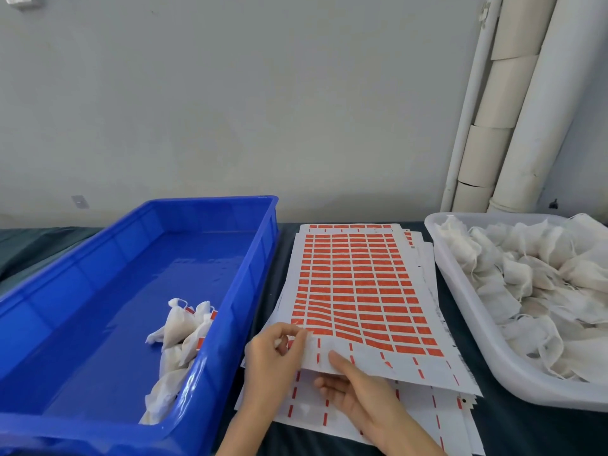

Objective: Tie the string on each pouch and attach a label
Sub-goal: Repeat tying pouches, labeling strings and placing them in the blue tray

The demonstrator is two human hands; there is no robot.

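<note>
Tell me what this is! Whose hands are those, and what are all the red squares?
A person wears a camera on their head, so you see their own hands from above. The red squares are labels on a label sheet, top of a stack on the table. The right hand holds its near edge, thumb on top; the left hand pinches its corner. The blue bin holds a few labelled pouches. The white tray is piled with plain pouches.

A dark teal cloth-covered tabletop (526, 429) carries three things side by side: a long blue plastic crate (210, 200) at left, a fanned stack of white sheets of orange-red rectangular labels (355, 284) in the middle, and a white plastic tray (457, 291) at right.
</note>
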